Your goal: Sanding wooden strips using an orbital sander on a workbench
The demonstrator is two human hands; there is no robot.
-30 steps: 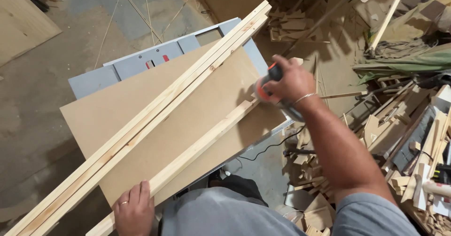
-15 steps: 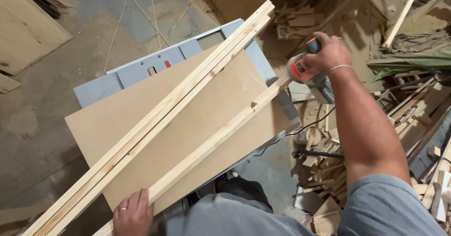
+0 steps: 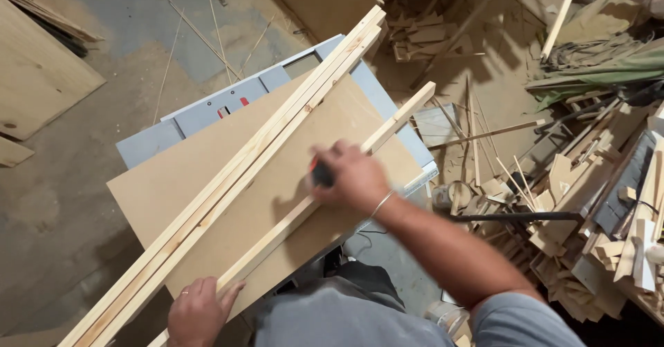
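Right hand [image 3: 349,177] is clamped around a red-and-black tool [image 3: 319,174], pressed onto the short wooden strip [image 3: 332,184] lying slantwise on the brown board [image 3: 207,181]. Left hand [image 3: 200,309], fingers flat and loose, pins that strip's near end. Beyond both hands run two long battens [image 3: 277,133] over the grey counter [image 3: 194,115]. Scrap wood [image 3: 588,202] piles up to the right.

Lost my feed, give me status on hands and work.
Left hand pressing near end of thin pale wood strip. Right hand gripping red-and-black tool on it. Nothing in the way.
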